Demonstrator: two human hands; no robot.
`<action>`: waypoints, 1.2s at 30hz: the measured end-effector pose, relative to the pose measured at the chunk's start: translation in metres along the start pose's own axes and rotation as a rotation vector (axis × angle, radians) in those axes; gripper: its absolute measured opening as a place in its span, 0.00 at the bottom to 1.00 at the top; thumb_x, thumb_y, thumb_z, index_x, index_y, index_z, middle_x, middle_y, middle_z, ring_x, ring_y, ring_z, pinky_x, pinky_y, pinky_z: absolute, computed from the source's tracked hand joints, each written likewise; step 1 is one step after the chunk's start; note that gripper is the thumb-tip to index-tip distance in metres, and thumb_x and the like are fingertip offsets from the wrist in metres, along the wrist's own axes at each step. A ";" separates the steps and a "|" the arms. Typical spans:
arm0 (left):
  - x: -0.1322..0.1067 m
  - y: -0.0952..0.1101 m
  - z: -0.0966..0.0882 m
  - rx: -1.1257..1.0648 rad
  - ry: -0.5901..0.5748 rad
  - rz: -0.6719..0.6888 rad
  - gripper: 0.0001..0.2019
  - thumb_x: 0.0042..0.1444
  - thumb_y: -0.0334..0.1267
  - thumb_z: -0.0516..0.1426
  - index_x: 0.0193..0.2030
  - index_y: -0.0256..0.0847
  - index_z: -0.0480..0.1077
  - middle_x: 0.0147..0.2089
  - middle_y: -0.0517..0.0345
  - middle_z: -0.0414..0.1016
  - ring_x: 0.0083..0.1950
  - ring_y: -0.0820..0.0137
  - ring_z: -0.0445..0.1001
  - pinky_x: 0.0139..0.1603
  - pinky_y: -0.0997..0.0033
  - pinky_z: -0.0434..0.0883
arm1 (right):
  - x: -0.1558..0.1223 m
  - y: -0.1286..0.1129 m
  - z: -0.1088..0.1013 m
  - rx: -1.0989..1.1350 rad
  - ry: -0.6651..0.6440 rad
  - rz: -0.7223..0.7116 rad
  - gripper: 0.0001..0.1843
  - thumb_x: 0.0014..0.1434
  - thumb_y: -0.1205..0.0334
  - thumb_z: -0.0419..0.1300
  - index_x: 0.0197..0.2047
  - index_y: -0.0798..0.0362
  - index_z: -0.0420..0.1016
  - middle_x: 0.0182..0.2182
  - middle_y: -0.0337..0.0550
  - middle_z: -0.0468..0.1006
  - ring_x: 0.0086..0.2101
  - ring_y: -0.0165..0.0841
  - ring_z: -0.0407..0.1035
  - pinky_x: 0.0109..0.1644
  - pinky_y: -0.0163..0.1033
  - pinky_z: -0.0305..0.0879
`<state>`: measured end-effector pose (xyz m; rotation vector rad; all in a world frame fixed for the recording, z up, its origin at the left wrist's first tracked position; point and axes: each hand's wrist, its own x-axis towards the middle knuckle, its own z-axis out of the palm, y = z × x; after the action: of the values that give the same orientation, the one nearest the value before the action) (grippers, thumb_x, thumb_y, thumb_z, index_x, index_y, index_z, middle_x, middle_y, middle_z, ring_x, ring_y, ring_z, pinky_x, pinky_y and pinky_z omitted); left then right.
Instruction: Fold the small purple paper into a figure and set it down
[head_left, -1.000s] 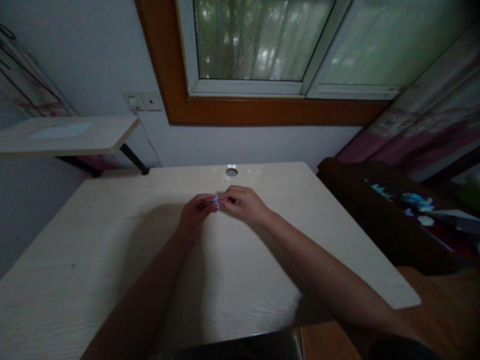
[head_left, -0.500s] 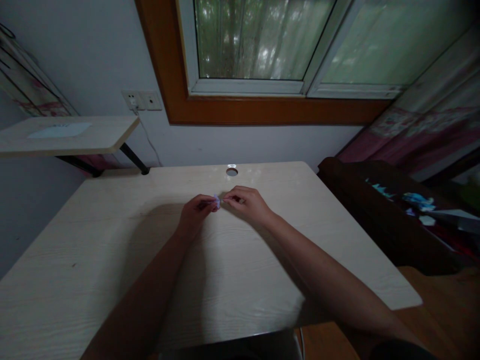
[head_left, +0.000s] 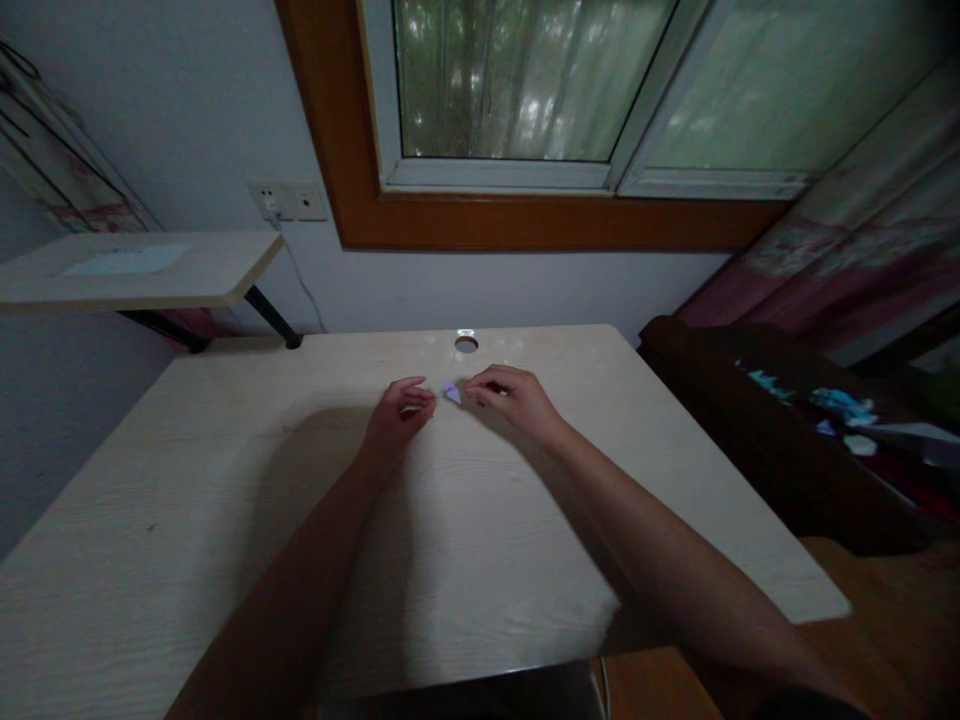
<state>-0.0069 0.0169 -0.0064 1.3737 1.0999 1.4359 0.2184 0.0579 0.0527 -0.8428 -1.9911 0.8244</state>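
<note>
A small folded piece of purple paper (head_left: 451, 391) shows between my two hands, over the middle of the desk. My right hand (head_left: 514, 397) is closed in a pinch at the paper's right edge and appears to hold it there. The exact grip is hidden by the small size and dim light. On the paper's other side, my left hand (head_left: 399, 412) has its fingers slightly curled and apart, with nothing seen in them. A narrow gap separates its fingertips from the paper.
Under my hands is a pale wooden desk (head_left: 465, 560) with a round cable hole (head_left: 466, 344) near its back edge. A raised shelf (head_left: 217, 275) stands at the left. Right of the desk, a dark wooden cabinet (head_left: 720, 430) carries several crumpled blue and white pieces (head_left: 844, 405).
My left hand has let go of the purple paper and its fingers have spread. The paper and my right hand have shifted slightly right, and more of the paper's folded shape shows.
</note>
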 end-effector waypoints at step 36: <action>0.003 -0.001 -0.008 0.058 -0.032 -0.076 0.13 0.49 0.40 0.65 0.42 0.40 0.75 0.40 0.54 0.78 0.40 0.68 0.75 0.46 0.65 0.73 | 0.001 0.002 -0.010 0.402 0.168 0.278 0.14 0.53 0.49 0.68 0.35 0.51 0.81 0.30 0.40 0.79 0.27 0.28 0.67 0.35 0.36 0.66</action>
<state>-0.0150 0.0201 -0.0069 1.3759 1.1684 1.3334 0.2265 0.0625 0.0560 -0.9234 -1.5103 1.2208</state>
